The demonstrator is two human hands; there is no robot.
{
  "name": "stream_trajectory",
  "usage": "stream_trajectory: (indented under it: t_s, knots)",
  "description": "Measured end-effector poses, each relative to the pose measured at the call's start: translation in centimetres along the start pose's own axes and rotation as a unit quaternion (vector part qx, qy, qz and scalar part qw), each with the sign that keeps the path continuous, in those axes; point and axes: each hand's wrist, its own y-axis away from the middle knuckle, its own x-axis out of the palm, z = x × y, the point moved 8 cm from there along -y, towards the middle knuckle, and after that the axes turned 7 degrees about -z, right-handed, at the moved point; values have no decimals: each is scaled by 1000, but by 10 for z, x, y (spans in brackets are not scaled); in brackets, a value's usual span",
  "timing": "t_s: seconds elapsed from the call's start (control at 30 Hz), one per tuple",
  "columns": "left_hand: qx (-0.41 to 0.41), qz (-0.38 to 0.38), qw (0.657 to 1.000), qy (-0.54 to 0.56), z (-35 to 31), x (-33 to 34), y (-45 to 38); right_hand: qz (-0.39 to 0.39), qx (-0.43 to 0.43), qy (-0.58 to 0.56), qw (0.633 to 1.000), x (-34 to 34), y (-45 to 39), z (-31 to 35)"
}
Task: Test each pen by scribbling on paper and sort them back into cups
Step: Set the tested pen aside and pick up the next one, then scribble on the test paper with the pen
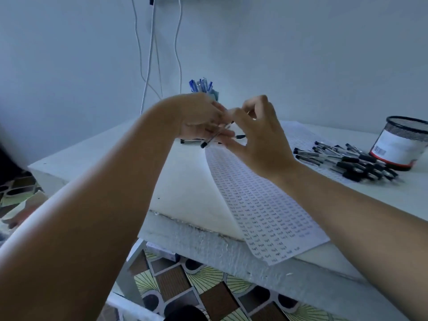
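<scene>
Both hands are raised together above the white table (97,156). My left hand (199,117) holds a black-capped pen (209,140) that slants down to the left under its fingers. My right hand (257,135) meets it, thumb and forefinger pinching at the pen's upper end. A sheet of paper (261,205) covered in small written marks lies below and hangs over the front edge. Behind the hands stands a cup of blue pens (201,86), partly hidden. A black mesh cup (403,144) stands at the right.
A heap of several black pens (347,161) lies on the paper beside the mesh cup. Two more pens (191,141) lie on the table under my hands. White cables (150,54) hang down the wall. Patterned floor tiles (208,290) show below the table.
</scene>
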Motion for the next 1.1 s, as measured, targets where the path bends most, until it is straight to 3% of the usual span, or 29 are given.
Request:
stream_trajectory:
  t_s: [0.17, 0.27, 0.33, 0.4, 0.47, 0.57, 0.8, 0.87, 0.97, 1.1]
  knots:
    - [-34, 79, 992, 95, 16, 66, -22, 10, -92, 55, 994, -35, 25, -25]
    - [-33, 68, 994, 84, 15, 97, -28, 23, -55, 62, 996, -55, 40, -45]
    - [-12, 39, 999, 5, 13, 109, -36, 11, 45, 19, 999, -73, 45, -64]
    - [53, 4, 980, -190, 9, 117, -44, -22, 134, -44, 990, -94, 49, -79]
    - [112, 17, 924, -365, 6, 137, -46, -58, 215, -103, 970, -112, 51, -90]
    - [139, 51, 876, -459, 3, 165, -43, -81, 333, -154, 927, -124, 57, -105]
    - [143, 77, 858, -488, -5, 185, -44, -97, 385, -262, 880, -118, 64, -106]
    - [152, 61, 870, -466, -5, 186, -49, -102, 400, -289, 864, -115, 65, -104]
    - [167, 19, 894, -416, -3, 184, -55, -145, 441, -342, 817, -113, 71, -110]
    - [190, -21, 900, -393, -7, 169, -56, -200, 533, -368, 735, -105, 88, -131]
